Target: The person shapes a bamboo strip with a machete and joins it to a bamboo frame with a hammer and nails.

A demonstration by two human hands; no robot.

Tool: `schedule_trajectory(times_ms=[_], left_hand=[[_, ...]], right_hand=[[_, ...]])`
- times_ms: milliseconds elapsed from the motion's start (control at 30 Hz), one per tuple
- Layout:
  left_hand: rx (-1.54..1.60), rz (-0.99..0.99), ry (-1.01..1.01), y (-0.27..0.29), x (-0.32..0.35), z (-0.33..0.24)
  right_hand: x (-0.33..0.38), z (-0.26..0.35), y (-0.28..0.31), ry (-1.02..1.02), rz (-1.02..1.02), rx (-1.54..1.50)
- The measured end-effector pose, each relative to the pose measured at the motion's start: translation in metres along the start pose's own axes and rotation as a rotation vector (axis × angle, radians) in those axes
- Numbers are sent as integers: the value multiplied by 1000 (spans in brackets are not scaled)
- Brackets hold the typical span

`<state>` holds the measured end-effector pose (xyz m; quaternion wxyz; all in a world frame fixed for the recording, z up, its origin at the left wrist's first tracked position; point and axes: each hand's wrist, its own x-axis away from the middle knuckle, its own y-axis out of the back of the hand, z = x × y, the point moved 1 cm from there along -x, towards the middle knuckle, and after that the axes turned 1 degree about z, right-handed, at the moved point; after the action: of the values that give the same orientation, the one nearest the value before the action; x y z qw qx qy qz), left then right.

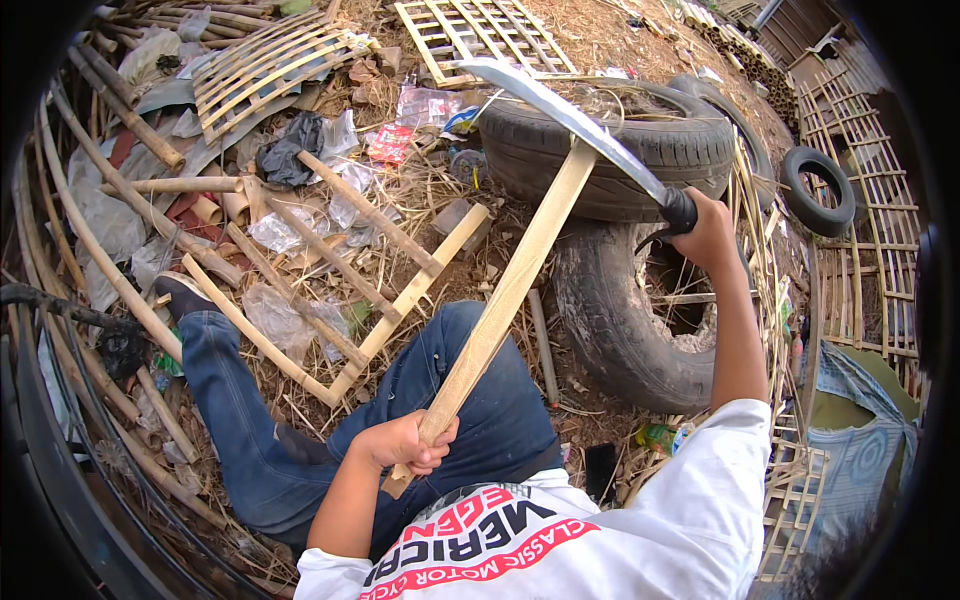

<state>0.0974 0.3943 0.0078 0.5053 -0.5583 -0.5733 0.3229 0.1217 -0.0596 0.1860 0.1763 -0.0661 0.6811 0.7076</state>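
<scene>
My left hand [408, 443] is wrapped round the lower end of a flat bamboo slat [510, 300], which slants up and away over my bent leg. My right hand [706, 232] grips the black handle of a machete [570, 115] with a long, slightly curved blade. The blade crosses the slat's far end; whether it has cut into it I cannot tell. Behind that end lies a worn tyre [620, 160], with a second tyre [610, 310] below it. Left of my knee, several bamboo pieces [345, 262] lie joined as part of a frame.
Bamboo poles [130, 120] are heaped at the left. Woven bamboo lattices lie at the back, one slatted panel [480, 40] among them. Plastic litter and a black bag [290, 148] cover the ground. A small tyre [818, 192] and tall bamboo fencing [875, 240] stand to the right.
</scene>
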Motion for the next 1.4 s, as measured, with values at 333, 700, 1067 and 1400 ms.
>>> schedule_trajectory(times_ms=[333, 700, 1067, 1400], left_hand=[[-148, -47, -304, 4, -8, -24], [-341, -459, -1156, 1, -33, -47], [-423, -367, -1031, 1, -24, -33], [-958, -764, -458, -1, 117, -53]], right_hand=[[60, 56, -37, -257, -14, -520], [154, 228, -110, -302, 547, -1318], [156, 223, -105, -421, 540, -1481], [146, 163, -72, -320, 512, -1366]])
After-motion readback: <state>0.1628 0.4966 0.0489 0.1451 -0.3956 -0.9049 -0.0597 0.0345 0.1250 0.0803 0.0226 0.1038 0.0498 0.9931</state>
